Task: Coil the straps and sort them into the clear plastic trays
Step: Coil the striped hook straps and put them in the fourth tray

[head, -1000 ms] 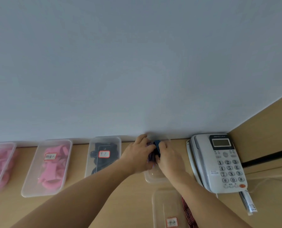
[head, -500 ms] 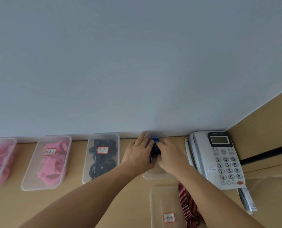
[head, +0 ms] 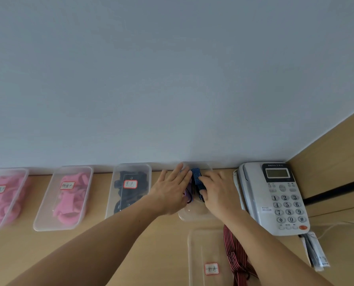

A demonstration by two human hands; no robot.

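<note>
A pale wooden surface (head: pixel 161 244) runs along a plain blue-grey wall (head: pixel 172 79), and a wooden side panel (head: pixel 326 151) closes the corner where one grey telephone (head: pixel 275 197) stands. Five clear trays are in view, four of them in a row against the wall to the left of the telephone: the end tray (head: pixel 20 188), farthest from it and cut by the frame edge, with pink straps; the second pink tray (head: pixel 46 213); the black-strap tray (head: pixel 110 199); and the corner tray (head: pixel 194 215) just beside the telephone. The fifth, the near tray (head: pixel 202 244), lies in front of the corner tray, with red striped straps (head: pixel 233 256) at its telephone side. Four trays show a red-edged label. One blue striped strap (head: pixel 196 180), coiled, sits over the corner tray between the two hands. The left hand (head: pixel 172 193) lies on its far side from the telephone, fingers straight and slightly apart, flat against the coil. The right hand (head: pixel 217 193) has lightly bent fingers touching the coil; whether they pinch it cannot be told. One slim wrapped packet (head: pixel 314 252) lies in front of the telephone
</note>
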